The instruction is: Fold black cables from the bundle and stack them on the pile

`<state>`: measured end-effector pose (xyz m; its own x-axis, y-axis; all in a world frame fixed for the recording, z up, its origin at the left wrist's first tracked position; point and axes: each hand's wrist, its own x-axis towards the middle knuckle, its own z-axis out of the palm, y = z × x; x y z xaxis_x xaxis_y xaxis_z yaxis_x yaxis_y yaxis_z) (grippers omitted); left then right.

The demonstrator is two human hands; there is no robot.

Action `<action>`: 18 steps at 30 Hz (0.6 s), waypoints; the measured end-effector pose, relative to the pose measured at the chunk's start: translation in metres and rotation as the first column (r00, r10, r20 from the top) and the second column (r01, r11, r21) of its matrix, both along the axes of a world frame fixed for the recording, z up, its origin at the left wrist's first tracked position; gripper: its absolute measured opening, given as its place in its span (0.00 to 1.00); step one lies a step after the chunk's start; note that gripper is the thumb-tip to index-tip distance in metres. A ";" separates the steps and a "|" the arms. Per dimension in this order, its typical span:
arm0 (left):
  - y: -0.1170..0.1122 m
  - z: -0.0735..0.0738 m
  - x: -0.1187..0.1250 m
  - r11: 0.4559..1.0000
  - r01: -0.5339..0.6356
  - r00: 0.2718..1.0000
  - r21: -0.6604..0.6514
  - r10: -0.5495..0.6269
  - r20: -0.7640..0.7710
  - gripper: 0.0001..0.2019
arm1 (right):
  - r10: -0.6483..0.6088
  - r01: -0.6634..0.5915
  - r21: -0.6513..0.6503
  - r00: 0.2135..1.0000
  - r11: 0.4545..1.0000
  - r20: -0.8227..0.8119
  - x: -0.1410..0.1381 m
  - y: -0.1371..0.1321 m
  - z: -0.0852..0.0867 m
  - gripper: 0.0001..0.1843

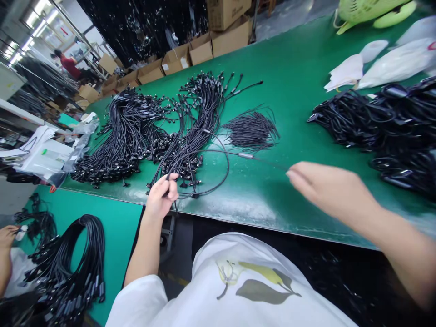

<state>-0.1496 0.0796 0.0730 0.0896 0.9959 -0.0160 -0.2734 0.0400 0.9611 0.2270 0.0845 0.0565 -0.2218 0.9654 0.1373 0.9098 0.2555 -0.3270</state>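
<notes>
My left hand [162, 194] is closed around a black cable near the table's front edge. My right hand [323, 186], blurred by motion, pinches the far part of a black cable [228, 153] that stretches left from it across the table. A grey sleeve sits on that stretch, and a loop of cable curves between it and my left hand. Beyond my left hand lies a heap of black cables [204, 104] with small connectors at their ends. To its right is a loose pile of short, thin black ties [252, 129].
Another bundle of cables [126, 122] covers the left of the green table [289, 68]. Coiled black cables [384, 122] and white bags [398, 66] lie right, below a green basket [364, 11]. Cardboard boxes [200, 49] line the far edge. A co-worker's hand [7, 236] shows at left.
</notes>
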 end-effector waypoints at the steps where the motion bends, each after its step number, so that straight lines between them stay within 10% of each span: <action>1: 0.003 -0.004 0.013 1.000 -0.025 0.999 -0.001 0.025 -0.048 0.14 | 0.174 -0.174 -0.015 0.984 0.985 0.024 -0.011 -0.010 0.003 0.18; 4: 0.010 -0.015 0.050 0.998 0.060 0.989 -0.032 -0.064 -0.133 0.17 | 0.621 -0.629 -0.122 0.778 0.768 -0.102 -0.045 -0.037 0.019 0.15; 6: 0.011 -0.020 0.068 0.984 0.160 0.982 -0.083 -0.168 -0.089 0.20 | 0.687 -0.712 -0.118 0.701 0.692 -0.193 -0.058 -0.043 0.032 0.14; 12: 0.015 -0.020 0.064 0.972 0.152 0.975 -0.182 -0.117 0.189 0.19 | 0.372 -0.366 0.069 0.912 0.928 -0.171 -0.038 -0.028 0.046 0.18; 18: 0.026 -0.016 0.048 0.939 0.002 0.902 -0.343 0.147 0.406 0.16 | 0.279 -0.272 0.063 0.936 0.960 -0.216 -0.018 -0.024 0.042 0.18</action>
<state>-0.1021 0.1052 0.0570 0.0892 0.9437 -0.3185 -0.6613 0.2952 0.6896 0.2087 0.0603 0.0988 -0.4391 0.8651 0.2427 0.7081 0.4994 -0.4991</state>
